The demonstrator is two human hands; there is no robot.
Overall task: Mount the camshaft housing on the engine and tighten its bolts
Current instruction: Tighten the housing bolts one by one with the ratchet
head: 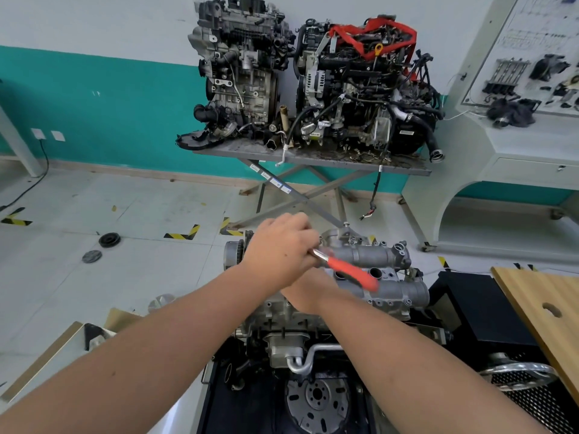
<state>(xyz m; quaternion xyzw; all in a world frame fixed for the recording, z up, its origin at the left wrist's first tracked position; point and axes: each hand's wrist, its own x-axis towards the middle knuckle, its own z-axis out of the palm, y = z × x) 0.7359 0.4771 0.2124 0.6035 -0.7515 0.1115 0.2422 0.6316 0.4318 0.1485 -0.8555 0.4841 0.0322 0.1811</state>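
The grey cast camshaft housing lies on top of the engine, which stands on a black stand in front of me. My left hand is over the housing's left part, fingers curled round the metal head end of a ratchet wrench. The wrench's red handle sticks out to the right across the housing and looks blurred. My right hand sits just below and partly under the left one, against the housing's near side. Its fingers are hidden.
A wooden board with a hole leans at the right over a black box and a mesh tray. Two other engines stand on a scissor table at the back wall. Round parts lie on the floor to the left.
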